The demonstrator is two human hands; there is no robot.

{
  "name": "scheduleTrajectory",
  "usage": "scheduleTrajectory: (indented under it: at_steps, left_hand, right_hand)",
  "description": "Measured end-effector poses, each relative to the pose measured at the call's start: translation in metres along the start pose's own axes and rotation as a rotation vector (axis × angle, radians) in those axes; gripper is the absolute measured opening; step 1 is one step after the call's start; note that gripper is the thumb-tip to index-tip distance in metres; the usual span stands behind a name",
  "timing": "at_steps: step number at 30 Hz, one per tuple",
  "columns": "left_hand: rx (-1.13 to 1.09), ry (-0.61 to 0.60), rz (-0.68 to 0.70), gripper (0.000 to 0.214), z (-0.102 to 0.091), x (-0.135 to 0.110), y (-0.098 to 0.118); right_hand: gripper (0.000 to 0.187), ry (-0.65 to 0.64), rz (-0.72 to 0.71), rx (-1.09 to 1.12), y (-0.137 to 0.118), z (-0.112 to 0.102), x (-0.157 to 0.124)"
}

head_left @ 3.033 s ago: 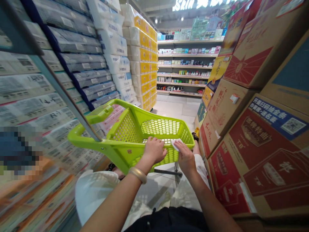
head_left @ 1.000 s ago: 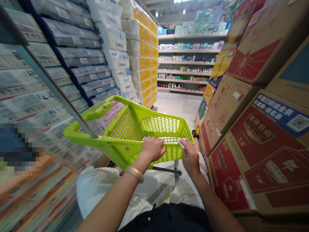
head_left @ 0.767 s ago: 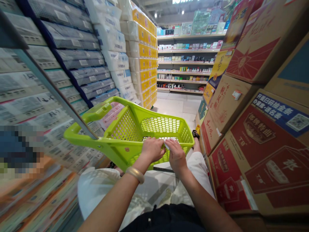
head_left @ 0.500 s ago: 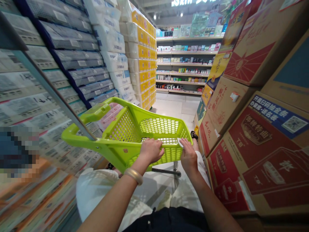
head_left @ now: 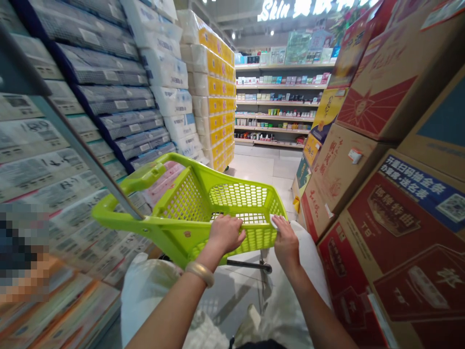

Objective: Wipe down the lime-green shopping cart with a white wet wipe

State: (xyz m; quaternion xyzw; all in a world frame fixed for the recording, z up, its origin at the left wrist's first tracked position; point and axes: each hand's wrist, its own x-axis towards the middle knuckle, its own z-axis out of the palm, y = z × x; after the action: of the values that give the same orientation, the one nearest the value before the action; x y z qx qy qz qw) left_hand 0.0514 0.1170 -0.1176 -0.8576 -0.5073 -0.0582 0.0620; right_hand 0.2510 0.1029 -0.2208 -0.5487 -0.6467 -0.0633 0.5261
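A lime-green plastic shopping cart point(head_left: 189, 232) stands crosswise before me, its perforated basket holding nothing that I can see. My left hand point(head_left: 225, 233), with a gold bangle point(head_left: 201, 274) at the wrist, is closed over the near rim, fingers curled inward. Farther right, my right hand point(head_left: 286, 241) presses a small white cloth or tissue point(head_left: 273, 221) against the rim near the basket's corner. Its fingers lie together around that white piece. A grey metal pole point(head_left: 89, 157) rises from the cart's handle end toward the upper left.
Stacked tissue packs point(head_left: 214, 97) line the left side. Cardboard cartons point(head_left: 395, 208) are piled close on the right. Shelves of small boxed goods point(head_left: 279, 102) stand across the back, beyond a tiled floor point(head_left: 261, 162). A cart wheel point(head_left: 267, 267) shows below the basket.
The view has tilted up slightly, so the cart and shelves sit lower in the picture. My right leg has shifted outward. Both hands stay on the rim, the right one still with the white piece.
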Motion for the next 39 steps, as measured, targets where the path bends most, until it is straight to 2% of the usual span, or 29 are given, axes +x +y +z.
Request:
scheduleTrajectory:
  at_steps: [2, 7, 10, 13, 15, 18, 22, 25, 28, 30, 32, 36, 39]
  left_hand:
    - [-0.002, 0.005, -0.004, 0.026, 0.001, 0.004, -0.001]
    - [-0.008, 0.011, 0.001, 0.023, 0.003, 0.01, -0.007]
    - [-0.013, 0.016, 0.005, 0.023, 0.003, 0.013, -0.011]
    - [-0.018, 0.026, 0.0, 0.023, 0.004, 0.016, -0.014]
    - [-0.021, 0.034, -0.01, 0.024, 0.005, 0.019, -0.016]
    - [-0.024, 0.058, -0.007, 0.025, 0.007, 0.022, -0.018]
    - [-0.028, 0.095, 0.027, 0.025, 0.008, 0.024, -0.024]
    - [-0.021, 0.12, 0.042, 0.029, 0.01, 0.026, -0.028]
    - [-0.03, 0.151, 0.052, 0.03, 0.012, 0.028, -0.031]
    - [-0.039, 0.168, 0.055, 0.03, 0.013, 0.03, -0.031]
    - [-0.041, 0.178, 0.055, 0.03, 0.014, 0.03, -0.03]
    - [-0.034, 0.182, 0.069, 0.028, 0.016, 0.03, -0.032]
    - [-0.024, 0.204, 0.084, 0.031, 0.016, 0.029, -0.035]
  right_hand:
    - [0.053, -0.006, -0.008, 0.0, -0.007, 0.008, 0.004]
    - [0.052, -0.15, -0.184, 0.12, -0.046, 0.034, 0.011]
    - [0.054, -0.143, -0.182, 0.119, -0.034, 0.028, 0.01]
    - [0.053, -0.059, -0.077, 0.049, -0.007, 0.016, 0.009]
    - [0.052, -0.01, -0.011, 0.001, 0.001, 0.014, 0.01]
    - [0.052, -0.035, -0.043, 0.011, -0.015, 0.027, 0.014]
    - [0.052, -0.198, -0.195, 0.088, -0.043, 0.044, 0.02]
    - [0.055, -0.207, -0.195, 0.067, -0.033, 0.034, 0.019]
    - [0.055, -0.126, -0.097, 0.013, -0.011, 0.018, 0.014]
    - [0.055, -0.073, -0.028, -0.017, -0.007, 0.016, 0.012]
    - [0.055, -0.072, -0.021, -0.018, -0.016, 0.025, 0.015]
    - [0.053, -0.194, -0.149, 0.051, -0.048, 0.049, 0.025]
    - [0.054, -0.227, -0.212, 0.064, -0.05, 0.047, 0.027]
